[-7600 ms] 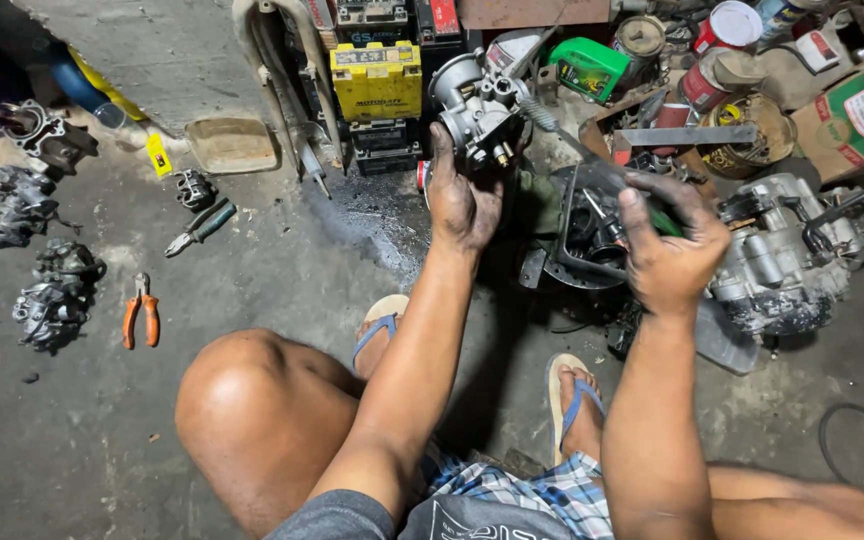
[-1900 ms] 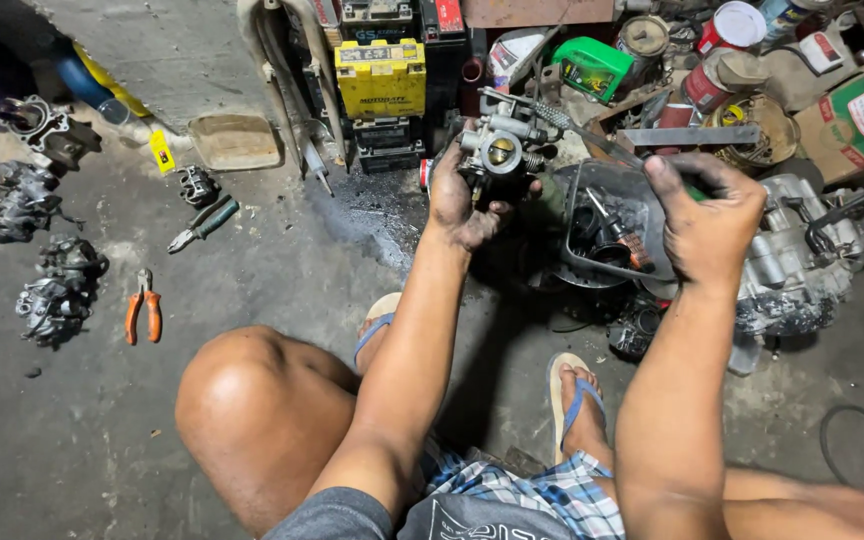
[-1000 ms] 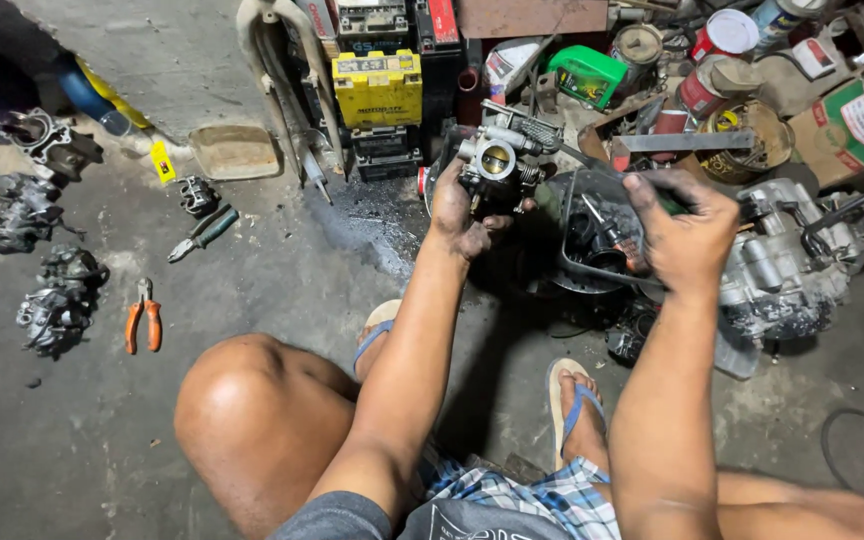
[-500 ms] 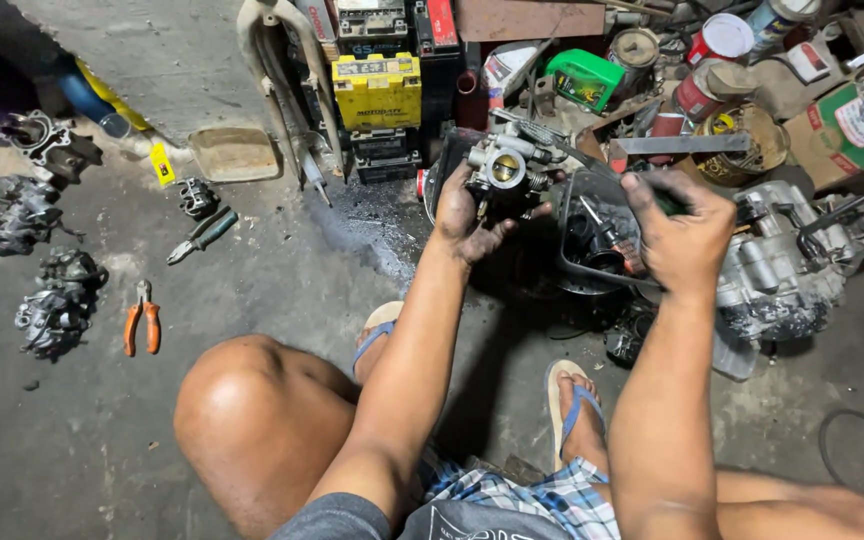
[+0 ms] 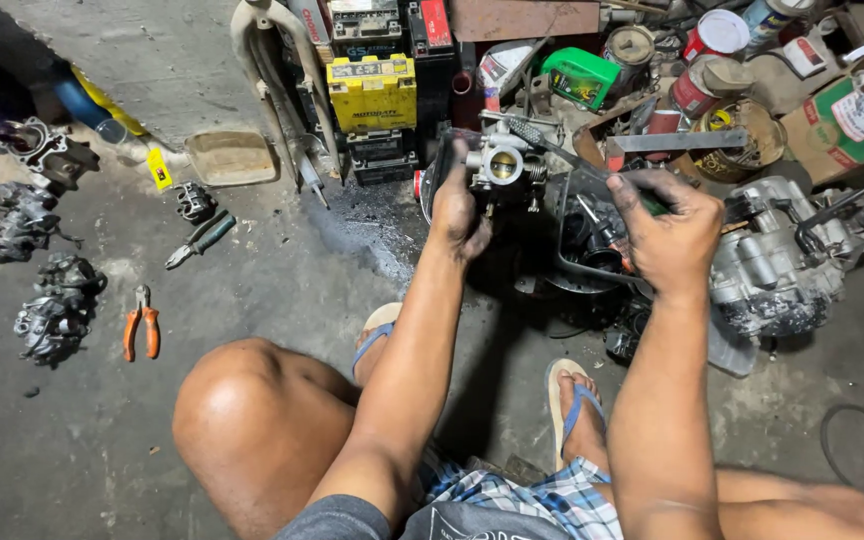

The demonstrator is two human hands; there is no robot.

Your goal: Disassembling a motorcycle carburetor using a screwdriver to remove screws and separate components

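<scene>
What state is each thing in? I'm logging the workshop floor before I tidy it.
left hand: gripping the carburetor.
carburetor: held up, round opening facing the camera.
right hand: closed on a green-handled tool.
orange pliers: lying on the floor.
yellow battery: upright.
engine: resting on the floor.

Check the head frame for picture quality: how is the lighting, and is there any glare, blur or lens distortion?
Head view: lit from near the camera, bright glare on the bare knee, corners falling dark. The carburetor in the left hand is sharp; the right hand is crisp too, no motion blur. Deep shadow beneath the forearms. Wide-angle bend stretches the edges, and the orange pliers stay readable.
</scene>
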